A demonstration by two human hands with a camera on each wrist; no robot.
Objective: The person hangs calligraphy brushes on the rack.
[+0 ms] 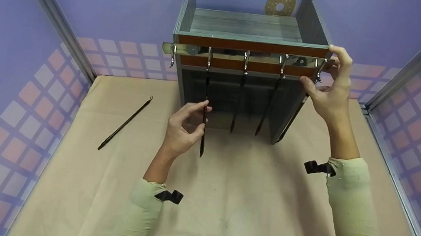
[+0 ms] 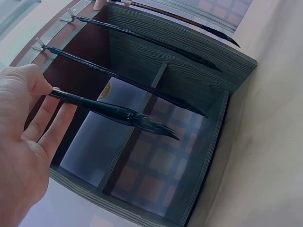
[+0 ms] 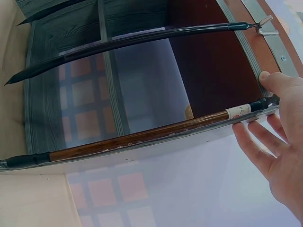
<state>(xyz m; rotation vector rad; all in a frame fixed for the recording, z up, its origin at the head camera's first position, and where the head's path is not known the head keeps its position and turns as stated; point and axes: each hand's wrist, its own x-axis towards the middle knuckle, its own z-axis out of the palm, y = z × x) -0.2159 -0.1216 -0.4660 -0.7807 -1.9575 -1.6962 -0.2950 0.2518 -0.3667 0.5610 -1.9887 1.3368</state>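
Note:
A grey wooden shelf (image 1: pixel 243 27) has a metal hook rail (image 1: pixel 264 57) across its front. My left hand (image 1: pixel 186 127) pinches the handle of a dark calligraphy brush (image 2: pixel 113 113) between thumb and fingers. Its tip points down, and its upper end reaches up to the second hook from the left. My right hand (image 1: pixel 333 82) grips the shelf's right edge, thumb in front and fingers round the side. Beside that hand hangs a brown-handled brush (image 3: pixel 142 135) from the rightmost hook. Two more dark brushes (image 1: pixel 237 105) hang from the hooks between.
Another brush (image 1: pixel 126 123) with a loop at its end lies on the beige cloth (image 1: pixel 108 201) to the left. The leftmost hook (image 1: pixel 172 56) bears no brush. Patterned purple walls (image 1: pixel 120 10) with metal corner posts stand behind and at both sides.

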